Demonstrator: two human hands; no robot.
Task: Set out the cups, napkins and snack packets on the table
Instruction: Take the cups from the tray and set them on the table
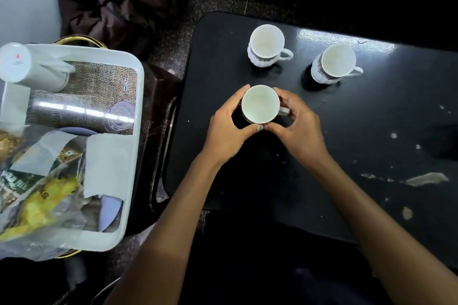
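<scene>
Both hands, left hand (pixel 226 129) and right hand (pixel 297 129), wrap their fingers (pixel 236 99) around the third cup (pixel 260 104); best lowered level onto the desk (pixel 371 146) before letting go.

You have one view only, from the camera on your head, looking steeply down and a little forward. It sits close above the black table (pixel 347 131), which fills the frame from centre out to 3 o'clock. Your forearms enter from 6 o'clock and your hands meet near the middle. A white tray (pixel 133 131) lies at 9 o'clock, cut by the left edge. The wide lens bends straight edges toward the borders.
</scene>
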